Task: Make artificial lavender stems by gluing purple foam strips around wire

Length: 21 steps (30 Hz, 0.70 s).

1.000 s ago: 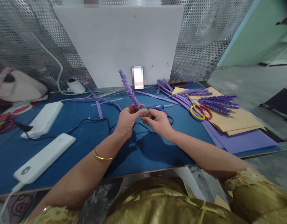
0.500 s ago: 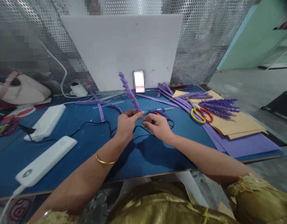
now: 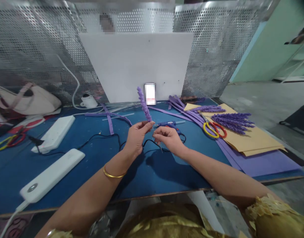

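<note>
My left hand is closed, pinching the lower end of a purple paper lavender sprig between thumb and fingertips. The sprig stands nearly upright, leaning a little left. My right hand is closed just beside it, fingertips together on the sprig's thin wire stem, whose end pokes out below. Right behind the right hand lies a blue glue gun with a clear glue stick in its back, partly hidden by the fingers.
Finished lavender sprigs and red-yellow scissors rest on tan paper at the right, with purple strips beside them. Two white power banks or strips, a black cord and a white cup are on the left. A phone leans on the white board.
The view has tilted upward slightly, so everything sits lower in the picture. The sprig is more upright, and my right fingers have shifted a little downward along the stem.
</note>
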Motion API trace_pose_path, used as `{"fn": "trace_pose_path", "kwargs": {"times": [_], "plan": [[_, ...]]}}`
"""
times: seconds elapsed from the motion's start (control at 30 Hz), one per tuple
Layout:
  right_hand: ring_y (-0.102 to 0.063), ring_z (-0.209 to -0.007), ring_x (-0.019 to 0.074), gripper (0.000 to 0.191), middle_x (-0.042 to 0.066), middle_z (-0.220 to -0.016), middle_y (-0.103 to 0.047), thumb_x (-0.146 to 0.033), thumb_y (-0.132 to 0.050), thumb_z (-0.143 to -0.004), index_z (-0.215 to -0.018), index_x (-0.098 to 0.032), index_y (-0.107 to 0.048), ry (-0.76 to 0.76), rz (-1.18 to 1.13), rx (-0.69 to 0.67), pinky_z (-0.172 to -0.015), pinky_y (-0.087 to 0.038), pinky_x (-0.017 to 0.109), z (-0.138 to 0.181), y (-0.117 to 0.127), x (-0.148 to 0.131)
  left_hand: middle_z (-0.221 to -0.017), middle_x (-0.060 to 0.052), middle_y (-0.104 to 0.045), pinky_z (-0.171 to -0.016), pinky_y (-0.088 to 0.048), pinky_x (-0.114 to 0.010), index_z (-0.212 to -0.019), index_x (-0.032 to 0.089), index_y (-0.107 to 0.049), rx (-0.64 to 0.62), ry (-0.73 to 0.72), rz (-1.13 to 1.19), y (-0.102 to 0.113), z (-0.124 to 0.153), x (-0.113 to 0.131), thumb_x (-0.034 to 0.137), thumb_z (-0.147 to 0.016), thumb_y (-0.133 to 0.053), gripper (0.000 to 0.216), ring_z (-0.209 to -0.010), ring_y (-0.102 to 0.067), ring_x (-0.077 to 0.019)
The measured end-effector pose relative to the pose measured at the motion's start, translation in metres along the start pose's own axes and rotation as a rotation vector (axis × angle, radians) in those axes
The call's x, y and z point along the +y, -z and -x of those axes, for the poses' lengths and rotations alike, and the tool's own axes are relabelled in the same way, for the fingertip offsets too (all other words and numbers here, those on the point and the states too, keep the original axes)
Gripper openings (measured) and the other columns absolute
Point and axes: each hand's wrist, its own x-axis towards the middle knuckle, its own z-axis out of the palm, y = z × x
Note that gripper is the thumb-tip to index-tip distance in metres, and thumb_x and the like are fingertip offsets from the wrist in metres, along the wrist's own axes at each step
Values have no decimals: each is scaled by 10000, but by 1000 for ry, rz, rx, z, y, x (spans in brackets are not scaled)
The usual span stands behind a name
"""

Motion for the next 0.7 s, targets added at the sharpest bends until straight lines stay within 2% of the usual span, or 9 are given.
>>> {"fn": "trace_pose_path", "kwargs": {"times": [0.23, 0.4, 0.5, 0.7], "plan": [[-544, -505, 113, 172, -27, -570, -618, -338, -703, -732, -698, -189, -623, -26, -5, -56, -551, -464, 251, 0, 0, 2, -708, -23, -697, -682, -444, -270, -740, 155, -765, -34, 4, 13, 3, -3, 0, 316, -523, -898, 301, -670, -586, -132], [-541, -489, 114, 177, -31, -557, -607, -369, -659, -764, -746, -196, -629, -7, 72, 10, -526, -459, 243, 1, -3, 3, -655, -2, -680, -666, -463, -273, -666, 151, -701, -13, 32, 45, 3, -4, 1, 311, -438, -932, 362, -623, -583, -122], [-532, -471, 111, 180, -30, -548, -602, -367, -627, -779, -738, -192, -625, 1, 100, 1, -511, -453, 241, 2, -4, 1, -618, 19, -662, -667, -478, -276, -645, 155, -646, -19, 38, 63, 2, -3, 3, 293, -398, -944, 411, -585, -576, -109], [-487, -433, 102, 171, -40, -513, -559, -347, -610, -776, -704, -191, -616, -6, 178, 32, -453, -401, 228, 5, -2, -2, -541, 36, -618, -592, -452, -256, -587, 167, -578, -21, 50, 94, -1, 1, 0, 301, -384, -947, 441, -535, -554, -105]]}}
